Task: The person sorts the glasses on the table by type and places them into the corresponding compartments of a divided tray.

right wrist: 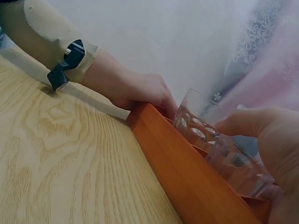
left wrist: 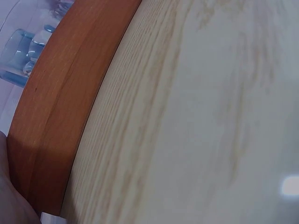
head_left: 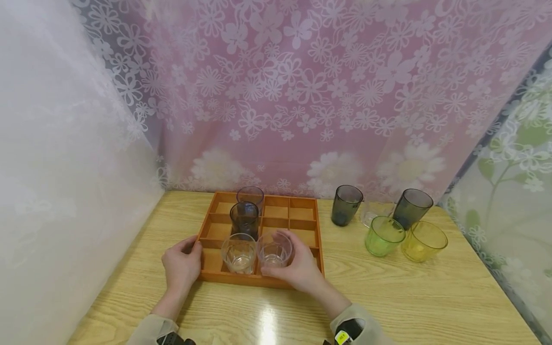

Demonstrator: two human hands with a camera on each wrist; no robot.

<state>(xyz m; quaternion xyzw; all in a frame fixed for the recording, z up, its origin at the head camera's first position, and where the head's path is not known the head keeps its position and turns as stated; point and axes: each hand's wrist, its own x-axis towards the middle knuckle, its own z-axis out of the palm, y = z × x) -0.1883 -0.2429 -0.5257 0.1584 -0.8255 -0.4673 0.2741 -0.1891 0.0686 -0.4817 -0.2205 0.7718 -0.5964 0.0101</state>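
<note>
A wooden compartment tray [head_left: 263, 280] lies on the table, and my left hand [head_left: 181, 262] grips its front left corner. My right hand [head_left: 304, 266] holds a clear glass [head_left: 274, 253] upright between thumb and fingers, at a front-row compartment. Beside it on the left stands another clear glass [head_left: 238, 256], also in the front row. A dark grey glass [head_left: 244, 221] sits in the middle row, with a bluish glass [head_left: 251, 194] behind it. In the right wrist view, the right thumb [right wrist: 243, 122] lies against the held glass. The left wrist view shows mostly the tray's front wall [left wrist: 65, 88].
Right of the tray stand two dark grey glasses [head_left: 346, 206] [head_left: 411, 208], a clear glass [head_left: 370, 215], a green glass [head_left: 385, 237] and a yellow glass [head_left: 424, 242]. A floral curtain [head_left: 276, 120] hangs behind the table, and a white sheet [head_left: 77, 167] borders the left.
</note>
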